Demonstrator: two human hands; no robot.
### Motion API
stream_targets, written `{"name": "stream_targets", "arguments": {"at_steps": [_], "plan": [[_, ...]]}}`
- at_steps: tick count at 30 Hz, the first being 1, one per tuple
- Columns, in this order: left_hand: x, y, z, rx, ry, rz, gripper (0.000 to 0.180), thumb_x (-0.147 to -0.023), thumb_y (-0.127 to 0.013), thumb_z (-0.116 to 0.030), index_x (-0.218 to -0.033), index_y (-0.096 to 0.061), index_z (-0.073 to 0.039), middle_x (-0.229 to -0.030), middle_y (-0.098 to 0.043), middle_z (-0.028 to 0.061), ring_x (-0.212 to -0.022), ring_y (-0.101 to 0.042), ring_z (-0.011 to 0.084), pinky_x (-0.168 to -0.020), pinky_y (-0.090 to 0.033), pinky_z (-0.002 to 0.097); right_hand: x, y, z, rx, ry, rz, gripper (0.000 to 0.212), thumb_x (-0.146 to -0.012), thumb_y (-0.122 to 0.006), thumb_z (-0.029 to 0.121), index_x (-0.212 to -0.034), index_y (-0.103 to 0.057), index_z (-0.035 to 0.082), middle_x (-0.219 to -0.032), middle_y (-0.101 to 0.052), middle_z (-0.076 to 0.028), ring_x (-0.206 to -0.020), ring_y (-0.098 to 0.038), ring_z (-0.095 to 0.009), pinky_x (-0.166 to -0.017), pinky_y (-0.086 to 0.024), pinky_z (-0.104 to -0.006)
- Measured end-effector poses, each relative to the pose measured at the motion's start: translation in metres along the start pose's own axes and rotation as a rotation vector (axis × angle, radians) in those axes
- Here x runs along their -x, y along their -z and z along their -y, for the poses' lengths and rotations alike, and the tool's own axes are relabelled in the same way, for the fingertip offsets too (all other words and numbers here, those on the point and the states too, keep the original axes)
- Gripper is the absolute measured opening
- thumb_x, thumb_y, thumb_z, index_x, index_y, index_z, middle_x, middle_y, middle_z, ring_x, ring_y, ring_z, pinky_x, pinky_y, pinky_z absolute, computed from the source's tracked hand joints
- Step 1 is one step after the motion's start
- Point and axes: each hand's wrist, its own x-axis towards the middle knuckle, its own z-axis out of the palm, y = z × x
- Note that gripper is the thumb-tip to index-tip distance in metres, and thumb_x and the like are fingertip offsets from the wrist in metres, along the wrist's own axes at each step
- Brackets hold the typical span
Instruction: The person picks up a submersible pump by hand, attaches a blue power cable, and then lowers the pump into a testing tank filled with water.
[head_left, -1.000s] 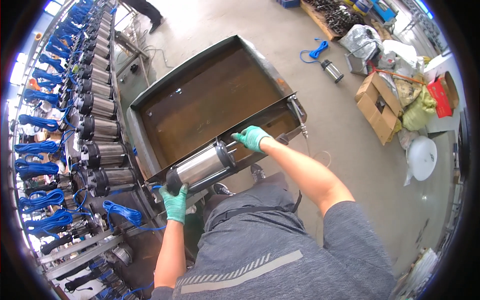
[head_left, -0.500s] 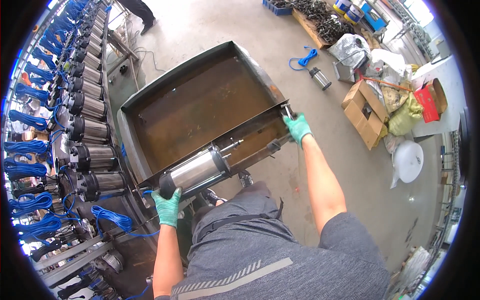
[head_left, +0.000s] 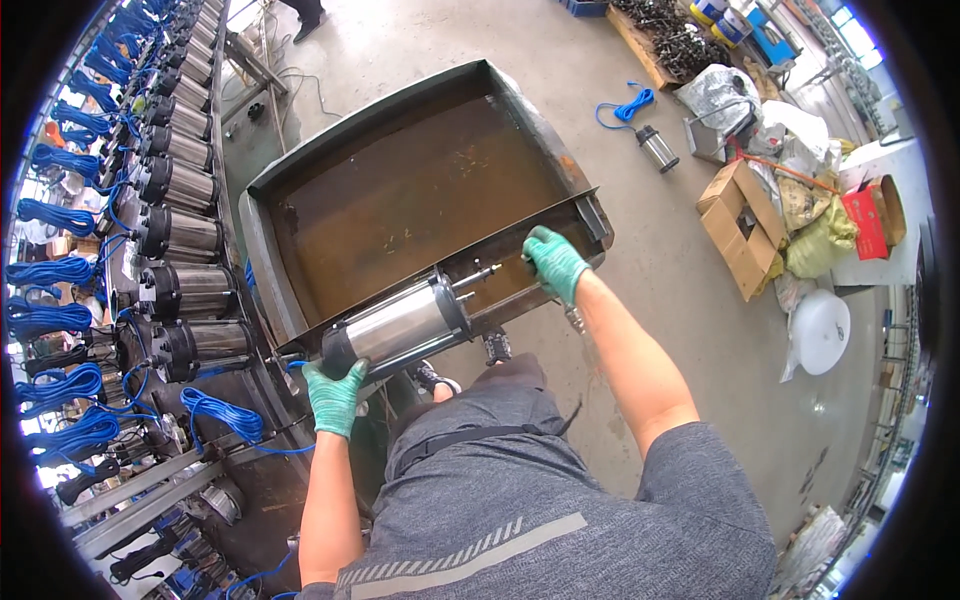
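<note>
A shiny steel cylindrical pump point(head_left: 398, 322) lies across the near edge of a water-filled metal tank point(head_left: 268, 268), with a dark cap at its left end. Thin metal rods point(head_left: 480, 277) stick out of its right end. My left hand point(head_left: 334, 396), in a green glove, grips the capped end, its thumb on top. Just right of the rods is my gloved right hand point(head_left: 556, 262), fingers curled closed above the narrow near section of the tank. Whatever it holds is hidden by the fingers. A blurred strand or piece hangs below that hand.
Similar pumps point(head_left: 185, 235) with coiled blue cables point(head_left: 222, 415) line the bench on my left. Another pump point(head_left: 657, 149) lies on the floor ahead right. Farther right are a cardboard box point(head_left: 740, 228), bags and a white round object point(head_left: 820, 334). A person's leg point(head_left: 309, 18) shows at the top.
My right hand has moved left from the tank's right end toward the pump's rods. My left hand stays on the pump's capped end. The view has shifted slightly.
</note>
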Motion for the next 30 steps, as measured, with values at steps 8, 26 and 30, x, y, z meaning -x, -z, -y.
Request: {"name": "stream_targets", "arguments": {"at_steps": [8, 26, 30], "plan": [[-0.001, 0.003, -0.001, -0.055, -0.010, -0.019, 0.076, -0.067, -0.095, -0.033, -0.117, -0.051, 0.002, -0.106, -0.065, 0.0177, -0.096, -0.060, 0.0272, -0.088, -0.050, 0.0388, -0.019, -0.038, -0.012, -0.349, -0.105, 0.142, 0.016, -0.092, -0.049, 0.020, -0.083, -0.061, 0.015, -0.062, -0.055, 0.000, -0.042, -0.037, -0.009, -0.038, -0.024, -0.0251], [-0.011, -0.002, 0.021, 0.075, -0.083, 0.023, 0.059, -0.077, -0.089, -0.010, -0.112, -0.041, -0.003, -0.087, -0.065, 0.0118, -0.055, -0.058, 0.0153, -0.041, -0.047, 0.0303, -0.031, -0.048, -0.018, -0.279, -0.151, 0.069, 0.022, -0.093, -0.048, 0.025, -0.077, -0.060, 0.015, -0.056, -0.049, 0.001, -0.042, -0.038, -0.010, -0.039, -0.027, -0.0283], [-0.007, -0.001, 0.004, 0.054, -0.018, 0.048, 0.059, -0.077, -0.088, -0.010, -0.111, -0.041, -0.003, -0.088, -0.064, 0.0121, -0.054, -0.058, 0.0156, -0.040, -0.047, 0.0303, -0.035, -0.047, -0.021, -0.300, -0.165, 0.049, 0.022, -0.093, -0.049, 0.025, -0.078, -0.060, 0.015, -0.056, -0.049, 0.001, -0.042, -0.038, -0.010, -0.038, -0.028, -0.0289]]}}
